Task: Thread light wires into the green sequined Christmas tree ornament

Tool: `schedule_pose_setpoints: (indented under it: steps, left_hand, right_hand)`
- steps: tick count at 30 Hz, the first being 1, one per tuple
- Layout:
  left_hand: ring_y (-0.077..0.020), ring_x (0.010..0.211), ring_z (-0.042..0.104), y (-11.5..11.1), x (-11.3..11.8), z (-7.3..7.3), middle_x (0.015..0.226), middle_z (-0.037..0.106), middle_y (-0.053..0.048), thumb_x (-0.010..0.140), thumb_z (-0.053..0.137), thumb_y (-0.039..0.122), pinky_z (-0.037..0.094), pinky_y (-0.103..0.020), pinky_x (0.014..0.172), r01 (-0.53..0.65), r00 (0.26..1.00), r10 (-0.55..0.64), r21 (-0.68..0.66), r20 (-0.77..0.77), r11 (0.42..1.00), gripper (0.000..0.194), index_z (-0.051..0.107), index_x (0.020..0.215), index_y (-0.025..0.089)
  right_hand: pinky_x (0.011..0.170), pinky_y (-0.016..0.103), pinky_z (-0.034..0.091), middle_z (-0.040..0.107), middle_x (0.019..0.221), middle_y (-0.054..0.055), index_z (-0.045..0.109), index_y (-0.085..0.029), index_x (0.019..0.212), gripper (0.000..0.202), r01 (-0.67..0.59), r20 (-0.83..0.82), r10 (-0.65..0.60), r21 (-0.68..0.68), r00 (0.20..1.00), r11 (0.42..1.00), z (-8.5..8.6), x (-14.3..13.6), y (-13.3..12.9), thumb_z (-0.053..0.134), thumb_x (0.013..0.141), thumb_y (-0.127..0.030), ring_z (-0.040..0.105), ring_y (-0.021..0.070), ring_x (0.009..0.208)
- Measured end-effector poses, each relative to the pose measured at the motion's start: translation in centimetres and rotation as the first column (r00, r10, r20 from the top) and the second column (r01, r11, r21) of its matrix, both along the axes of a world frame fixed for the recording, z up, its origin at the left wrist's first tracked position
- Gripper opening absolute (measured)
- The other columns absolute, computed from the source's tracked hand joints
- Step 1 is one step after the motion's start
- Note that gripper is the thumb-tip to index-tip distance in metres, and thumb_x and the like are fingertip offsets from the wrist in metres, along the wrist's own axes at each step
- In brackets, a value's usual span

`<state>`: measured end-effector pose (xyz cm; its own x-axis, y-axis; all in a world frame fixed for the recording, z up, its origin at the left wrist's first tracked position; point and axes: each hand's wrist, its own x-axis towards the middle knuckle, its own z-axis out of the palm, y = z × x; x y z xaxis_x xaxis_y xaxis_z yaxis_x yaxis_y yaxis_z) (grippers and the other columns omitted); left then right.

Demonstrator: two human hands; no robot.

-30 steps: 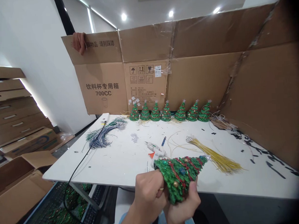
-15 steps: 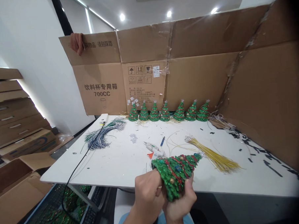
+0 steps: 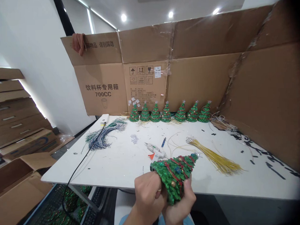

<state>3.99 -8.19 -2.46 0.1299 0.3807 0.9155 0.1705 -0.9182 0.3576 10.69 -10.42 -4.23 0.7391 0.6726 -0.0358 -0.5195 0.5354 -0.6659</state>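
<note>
A green tinsel Christmas tree (image 3: 176, 174) with red garland and small baubles lies tilted on its side above the table's front edge. Its star tip points right and its base faces me and to the left. My right hand (image 3: 180, 204) grips it from below, thumb along its right side. My left hand (image 3: 148, 189) is closed in a fist against the base; whatever its fingers hold there is hidden. Just behind the tree are a white glue-gun-like tool (image 3: 156, 152) with an orange part and a blue pen-like stick (image 3: 163, 142).
Several finished trees (image 3: 166, 112) line the cardboard wall (image 3: 200, 80). A yellow wire bundle (image 3: 216, 157) lies right, a blue-and-white wire bundle (image 3: 101, 138) left. A black cable (image 3: 75, 175) hangs over the left table edge. Below, a crate (image 3: 55, 219) holds more trees.
The tree and both hands have shifted slightly left, and the tree's tip has moved a little toward the left. The grip looks the same.
</note>
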Motion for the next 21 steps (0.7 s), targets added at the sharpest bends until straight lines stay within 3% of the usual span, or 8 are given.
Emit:
schedule_pose_setpoints:
  steps: [10, 15, 21]
  left_hand:
    - [-0.01, 0.056, 0.024, -0.1, 0.1, 0.3, 0.065, 0.023, 0.007, 0.083, 0.06, -0.006, 0.017, -0.031, 0.054, -0.022, 0.999, 0.023, -0.014, 0.024, 1.0, 0.045, 0.027, 0.072, 0.023]
    - [-0.0098, 0.055, 0.024, -0.1, 0.1, 0.4, 0.063, 0.025, 0.007, 0.084, 0.062, -0.004, 0.018, -0.03, 0.054, -0.038, 0.999, 0.038, -0.006, 0.038, 0.999, 0.045, 0.029, 0.071, 0.023]
    - [-0.01, 0.054, 0.026, -0.1, 0.1, 0.2, 0.061, 0.028, 0.008, 0.085, 0.062, -0.003, 0.019, -0.03, 0.054, -0.045, 0.998, 0.046, -0.014, 0.042, 0.999, 0.043, 0.032, 0.07, 0.023]
  right_hand:
    - [0.093, 0.04, 0.049, 0.061, 0.14, 0.005, 0.043, -0.029, 0.154, 0.064, -0.022, -0.013, 0.022, 0.023, 1.0, 0.999, 0.4, -0.3, 0.0, 0.052, 0.095, -0.051, 0.064, 0.0271, 0.112]
    - [0.098, 0.042, 0.046, 0.065, 0.134, 0.005, 0.044, -0.029, 0.153, 0.063, -0.006, 0.052, 0.004, 0.038, 0.999, 0.999, 0.9, -0.6, -0.2, 0.055, 0.094, -0.048, 0.065, 0.026, 0.109]
    - [0.093, 0.039, 0.048, 0.063, 0.132, 0.005, 0.047, -0.029, 0.151, 0.061, 0.009, 0.083, -0.012, 0.034, 0.996, 0.999, 1.3, -0.5, -0.1, 0.057, 0.093, -0.046, 0.064, 0.0252, 0.105]
